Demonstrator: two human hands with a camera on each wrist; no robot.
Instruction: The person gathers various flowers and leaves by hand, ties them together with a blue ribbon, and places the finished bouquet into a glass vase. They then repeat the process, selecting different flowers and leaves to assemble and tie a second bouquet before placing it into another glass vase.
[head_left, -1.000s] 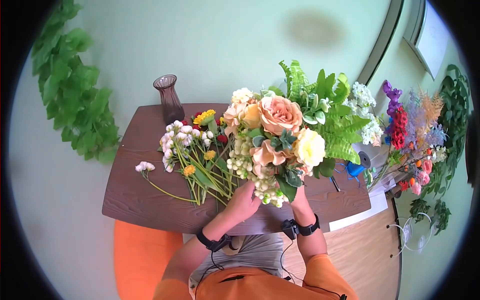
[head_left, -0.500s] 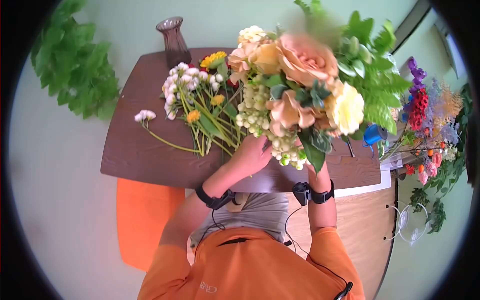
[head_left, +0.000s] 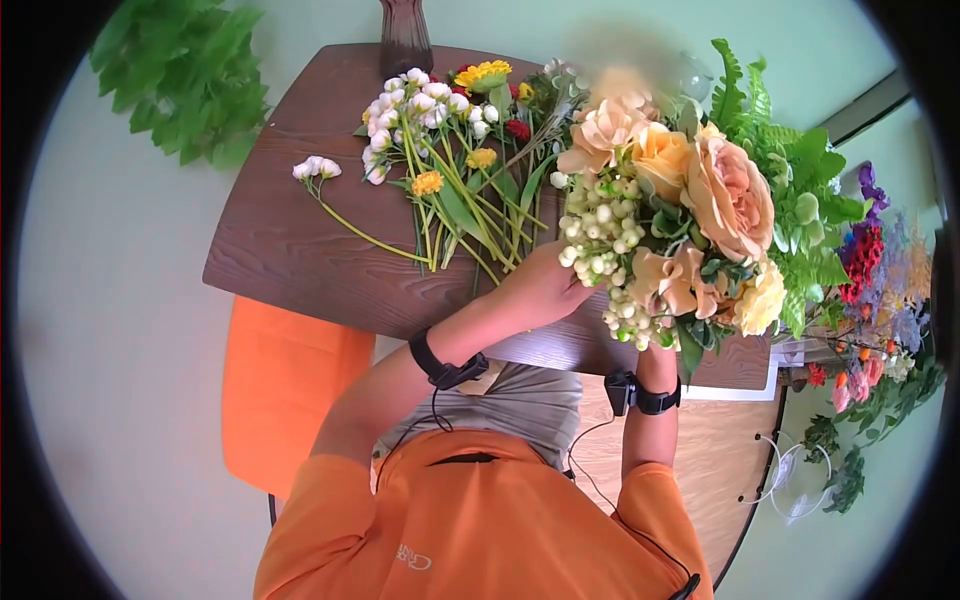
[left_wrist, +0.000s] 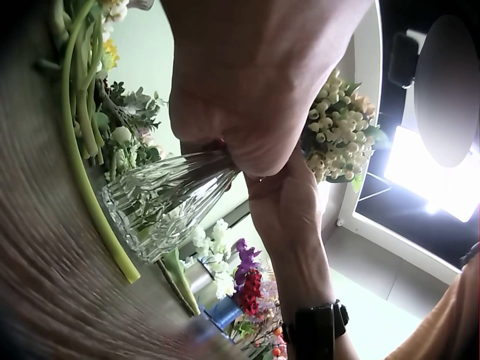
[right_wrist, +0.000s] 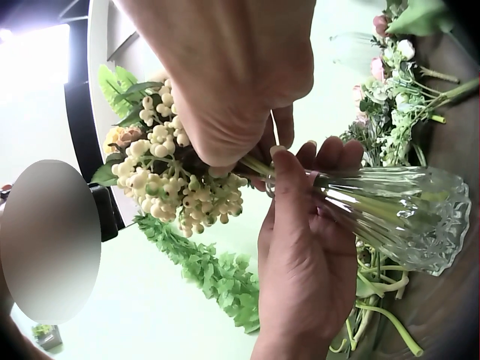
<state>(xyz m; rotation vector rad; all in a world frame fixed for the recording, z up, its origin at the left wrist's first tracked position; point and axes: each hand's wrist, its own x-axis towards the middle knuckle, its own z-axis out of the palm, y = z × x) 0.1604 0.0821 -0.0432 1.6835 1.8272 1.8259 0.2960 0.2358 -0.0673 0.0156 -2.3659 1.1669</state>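
Blocking the head view of glass vase (right_wrist: 405,214) and right hand (right_wrist: 240,90): bouquet (head_left: 690,215) | wrist views: left hand (right_wrist: 307,255) curled round glass vase's neck, right hand pinching stems (right_wrist: 257,166) above | base contact with desk (head_left: 300,255) unclear

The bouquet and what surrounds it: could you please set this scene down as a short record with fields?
bouquet: peach and yellow roses, pale berries, green fern
holder: clear glass vase, stems inside
left hand: grips the vase's neck
right hand: holds the bouquet by its stems, above the rim
loose flowers: white, yellow and red, lying on the table
table: dark wood
second vase: purplish glass, at the far edge
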